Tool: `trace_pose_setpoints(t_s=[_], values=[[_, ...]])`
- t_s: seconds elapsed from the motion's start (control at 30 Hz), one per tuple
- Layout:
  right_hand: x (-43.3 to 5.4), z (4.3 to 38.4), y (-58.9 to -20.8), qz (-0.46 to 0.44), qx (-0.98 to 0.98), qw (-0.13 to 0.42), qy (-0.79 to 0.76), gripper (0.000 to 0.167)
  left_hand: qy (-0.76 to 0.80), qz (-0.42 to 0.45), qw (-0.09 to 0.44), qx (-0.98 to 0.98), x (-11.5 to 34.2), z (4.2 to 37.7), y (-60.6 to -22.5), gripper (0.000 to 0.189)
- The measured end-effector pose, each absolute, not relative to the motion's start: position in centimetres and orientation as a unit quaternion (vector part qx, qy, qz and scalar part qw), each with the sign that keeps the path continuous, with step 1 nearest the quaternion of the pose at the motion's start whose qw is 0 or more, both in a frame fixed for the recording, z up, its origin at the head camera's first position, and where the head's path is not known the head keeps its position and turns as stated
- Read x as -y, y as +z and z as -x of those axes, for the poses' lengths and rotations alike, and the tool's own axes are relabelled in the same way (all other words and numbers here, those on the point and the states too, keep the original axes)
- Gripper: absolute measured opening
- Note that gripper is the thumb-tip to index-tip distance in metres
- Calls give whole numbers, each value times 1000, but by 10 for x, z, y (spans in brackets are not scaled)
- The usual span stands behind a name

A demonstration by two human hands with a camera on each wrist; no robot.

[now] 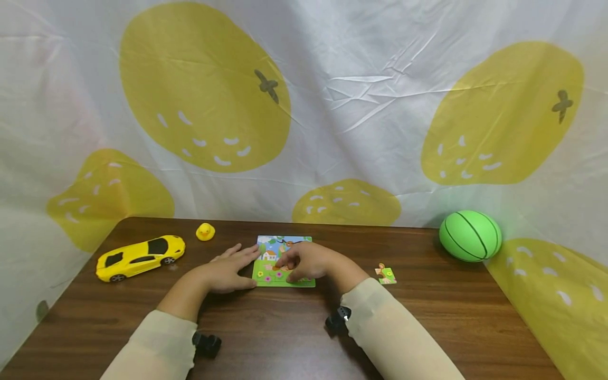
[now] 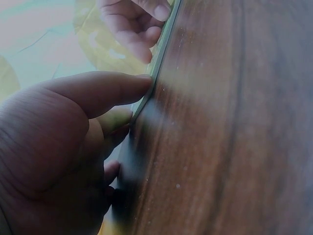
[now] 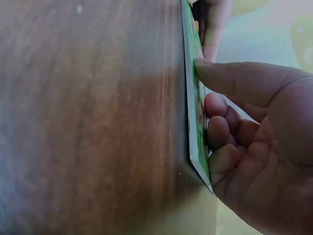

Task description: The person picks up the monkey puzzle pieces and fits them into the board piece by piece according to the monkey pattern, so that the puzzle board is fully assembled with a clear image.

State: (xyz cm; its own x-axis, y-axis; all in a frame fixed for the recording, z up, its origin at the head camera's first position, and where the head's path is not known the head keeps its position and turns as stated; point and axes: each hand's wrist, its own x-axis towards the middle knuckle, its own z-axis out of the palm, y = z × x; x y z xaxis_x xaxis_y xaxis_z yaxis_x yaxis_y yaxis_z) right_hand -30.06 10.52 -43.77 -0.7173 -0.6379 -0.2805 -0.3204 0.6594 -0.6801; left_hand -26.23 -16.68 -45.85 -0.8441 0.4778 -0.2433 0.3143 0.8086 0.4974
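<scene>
A jigsaw puzzle board (image 1: 263,281) with a house, sky and flowers lies on the table. My left hand (image 1: 231,270) lies spread at its left side, fingertips by the upper left edge and thumb at the near left corner. Over the right part of the board, my right hand (image 1: 307,261) has bent fingers, with thumb and fingertips down on the picture. The right wrist view shows its thumb (image 3: 234,78) against the board's face and the other fingers curled beside it. Whether it pinches a piece, I cannot tell. A loose puzzle piece (image 1: 388,275) lies right of the right forearm.
A yellow toy car (image 1: 140,258) and a small yellow rubber duck (image 1: 205,232) stand on the left of the brown wooden table (image 1: 285,338). At the back right corner sits a green ball (image 1: 470,236). A white curtain (image 1: 351,105) with yellow fruit prints hangs behind.
</scene>
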Motion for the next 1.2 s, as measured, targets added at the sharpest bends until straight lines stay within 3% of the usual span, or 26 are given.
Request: trace_pose_setpoints(t_s=[0.47, 0.83, 1.2], values=[[-125, 295, -427, 297, -884, 206, -295, 44, 225, -215, 180, -933, 167, 263, -460, 86], [-178, 280, -415, 275, -892, 144, -330, 41, 224, -214, 177, -934, 167, 263, -460, 86], [-252, 267, -415, 207, -905, 123, -350, 41, 223, -212, 177, -935, 167, 264, -462, 87]])
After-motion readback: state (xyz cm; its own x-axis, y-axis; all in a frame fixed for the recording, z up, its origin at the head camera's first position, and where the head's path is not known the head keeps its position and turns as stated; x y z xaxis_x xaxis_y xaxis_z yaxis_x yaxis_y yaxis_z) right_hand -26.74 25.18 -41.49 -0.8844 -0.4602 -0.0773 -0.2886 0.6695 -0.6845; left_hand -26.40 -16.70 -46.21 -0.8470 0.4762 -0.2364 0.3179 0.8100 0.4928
